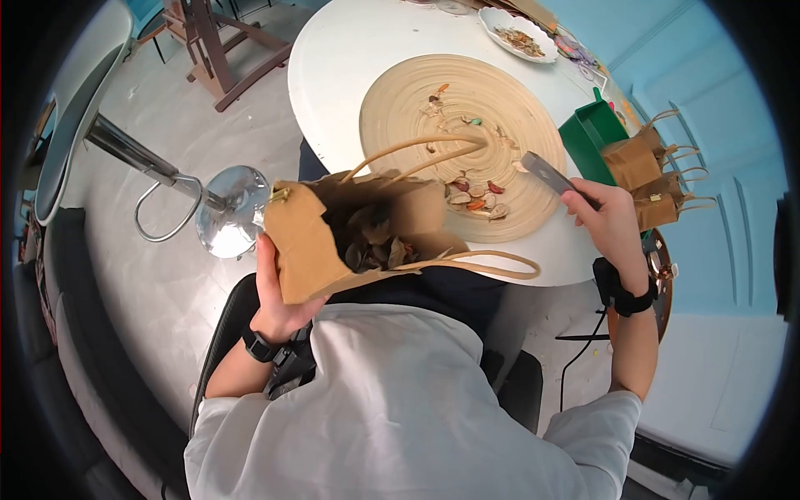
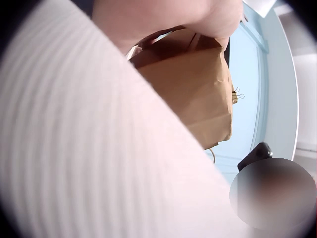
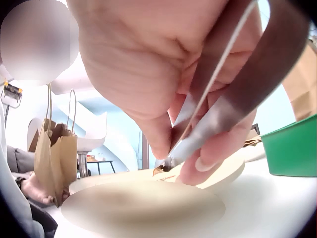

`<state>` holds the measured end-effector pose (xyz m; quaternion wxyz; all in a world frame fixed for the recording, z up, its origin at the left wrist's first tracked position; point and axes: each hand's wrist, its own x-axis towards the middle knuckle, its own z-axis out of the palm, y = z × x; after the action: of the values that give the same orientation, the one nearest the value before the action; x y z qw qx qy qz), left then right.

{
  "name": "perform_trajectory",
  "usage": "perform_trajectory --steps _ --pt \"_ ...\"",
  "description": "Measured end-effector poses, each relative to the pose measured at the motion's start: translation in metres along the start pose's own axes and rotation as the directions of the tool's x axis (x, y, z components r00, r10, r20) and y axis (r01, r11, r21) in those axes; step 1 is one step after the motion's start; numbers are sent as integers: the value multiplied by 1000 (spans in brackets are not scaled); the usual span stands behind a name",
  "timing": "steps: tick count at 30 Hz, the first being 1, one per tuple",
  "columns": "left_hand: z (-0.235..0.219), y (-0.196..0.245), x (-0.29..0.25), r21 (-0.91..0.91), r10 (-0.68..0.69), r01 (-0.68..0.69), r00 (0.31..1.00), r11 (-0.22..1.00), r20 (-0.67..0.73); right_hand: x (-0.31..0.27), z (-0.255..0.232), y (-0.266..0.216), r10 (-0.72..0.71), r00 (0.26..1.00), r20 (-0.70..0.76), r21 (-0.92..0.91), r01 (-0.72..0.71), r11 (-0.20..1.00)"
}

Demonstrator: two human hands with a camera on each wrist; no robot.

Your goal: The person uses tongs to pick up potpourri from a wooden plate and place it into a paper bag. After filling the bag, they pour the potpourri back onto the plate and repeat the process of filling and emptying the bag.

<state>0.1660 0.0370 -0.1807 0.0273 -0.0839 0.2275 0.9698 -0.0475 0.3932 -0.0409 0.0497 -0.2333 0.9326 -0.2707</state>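
A brown paper bag, tilted with its mouth towards the table, holds dried pieces. The left hand grips its base; in the left wrist view that hand is at the bag's edge. The right hand pinches grey metal tongs above the round woven mat, where colourful dried pieces lie. In the right wrist view the right hand is around the tongs, their tips at a small brown piece.
A green bin and several small paper bags stand at the table's right. A white scalloped dish of dried bits is at the far edge. A chrome stool base stands on the floor at left.
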Motion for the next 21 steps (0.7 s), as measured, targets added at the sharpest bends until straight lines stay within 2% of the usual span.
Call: perform_trajectory --steps 2,6,7,9,10,11,13,15,17,19,20,21 --pt "4 -1 4 8 41 -41 999 999 16 -2 -5 -11 42 996 73 242 -59 969" --pt "-2 -2 7 74 20 -27 996 997 89 -23 -7 -56 -82 991 110 354 38 935" --pt "2 -2 7 79 22 -29 996 996 87 -26 -4 -67 -85 990 109 359 41 932" --pt "10 -5 7 102 -3 -6 996 995 84 -31 2 -86 -315 944 95 258 282 924" --pt "8 -5 6 90 -22 13 995 996 100 -29 0 -91 -347 921 176 228 305 925" --pt "5 -6 7 92 -26 17 995 996 98 -30 3 -89 -345 922 176 232 302 925" --pt "-5 -7 10 27 -18 16 994 1000 112 -31 12 -80 -337 941 34 305 311 900" --pt "-21 -5 11 -32 -29 32 993 999 111 -28 23 -63 -280 960 -20 327 271 905" --pt "-26 -4 12 -91 -57 67 992 994 115 -22 30 -46 -106 988 -113 675 154 722" --pt "-23 -2 10 -72 -17 18 1000 997 18 -12 26 -24 -45 995 -87 681 93 727" --pt "-21 -1 9 -67 -34 36 999 997 21 -9 25 -14 46 994 -99 674 33 738" --pt "-19 0 9 -35 4 -3 1000 999 31 -6 31 -6 127 977 -173 719 37 694"
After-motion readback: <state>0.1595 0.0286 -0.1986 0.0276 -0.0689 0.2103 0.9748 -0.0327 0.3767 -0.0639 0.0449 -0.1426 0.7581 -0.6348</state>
